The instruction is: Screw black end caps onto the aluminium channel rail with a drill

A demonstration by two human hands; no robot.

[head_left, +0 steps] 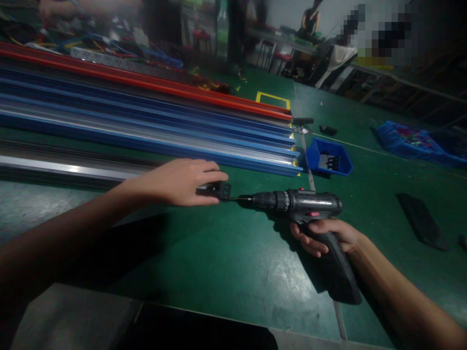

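Observation:
My left hand [182, 182] lies closed over the end of a dark metal rail [65, 170] and pinches a small black end piece [219, 189] fitted there. My right hand [324, 236] grips the handle of a black cordless drill [302, 204]. The drill lies level, and its bit points left into the black end piece. Both rest just above the green floor [226, 262].
Long blue rails [146, 131] and a red rail [146, 82] lie stacked beyond the dark one. A blue bin [341, 167] with black parts sits at their right end. A second blue tray [412, 138] and a flat black object [419, 218] lie to the right. People stand far off.

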